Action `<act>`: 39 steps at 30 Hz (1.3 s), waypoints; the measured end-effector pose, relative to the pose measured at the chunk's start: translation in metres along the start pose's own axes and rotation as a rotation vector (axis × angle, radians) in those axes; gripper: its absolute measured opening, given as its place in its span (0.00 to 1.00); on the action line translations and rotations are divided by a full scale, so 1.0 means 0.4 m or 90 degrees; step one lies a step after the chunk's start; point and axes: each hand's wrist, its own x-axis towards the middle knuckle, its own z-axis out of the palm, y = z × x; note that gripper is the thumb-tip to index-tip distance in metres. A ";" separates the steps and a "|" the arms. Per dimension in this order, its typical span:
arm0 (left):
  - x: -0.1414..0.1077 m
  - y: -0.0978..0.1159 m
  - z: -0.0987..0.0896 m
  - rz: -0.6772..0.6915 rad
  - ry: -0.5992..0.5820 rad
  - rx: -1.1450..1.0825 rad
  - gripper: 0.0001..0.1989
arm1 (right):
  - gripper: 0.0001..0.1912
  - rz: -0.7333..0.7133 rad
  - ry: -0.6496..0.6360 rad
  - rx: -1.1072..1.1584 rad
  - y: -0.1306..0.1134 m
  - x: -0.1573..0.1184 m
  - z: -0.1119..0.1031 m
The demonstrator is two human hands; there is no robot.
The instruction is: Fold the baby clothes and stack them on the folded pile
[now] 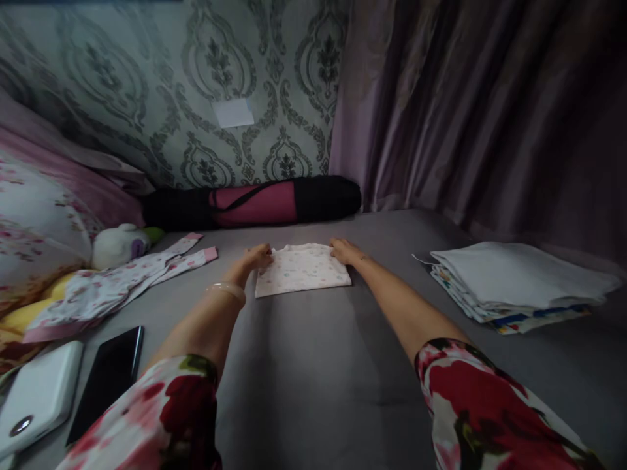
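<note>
A pale baby shirt (304, 271) with a small scattered print lies folded into a flat rectangle on the grey bed sheet (313, 365). At its far left corner, my left hand (258, 256) has its fingers curled onto the cloth. My right hand (344, 251) pinches the far right corner; the fingertips of both hands are partly hidden. To the left, printed baby pants (132, 277) with pink cuffs are spread out, their legs pointing away from me.
A black and pink long bag (259, 202) lies along the patterned wall. On the right is a stack of folded cloths (519, 277), near the curtain (416, 130). At left are a black phone (108, 378), a white power bank (42, 395) and a plush toy (120, 245).
</note>
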 end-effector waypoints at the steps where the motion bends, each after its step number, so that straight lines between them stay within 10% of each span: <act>1: -0.014 0.006 -0.001 -0.008 0.025 0.003 0.16 | 0.20 -0.003 0.017 0.008 0.003 -0.014 -0.003; 16: -0.195 0.002 -0.170 0.188 0.260 -0.141 0.15 | 0.13 -0.214 0.222 0.113 0.064 -0.156 -0.197; 28: -0.423 -0.048 0.107 0.323 0.198 -0.039 0.18 | 0.14 -0.411 0.216 0.016 0.102 -0.410 0.073; 39: -0.495 -0.039 0.152 0.261 0.078 0.001 0.27 | 0.27 -0.330 0.098 -0.022 0.088 -0.485 0.110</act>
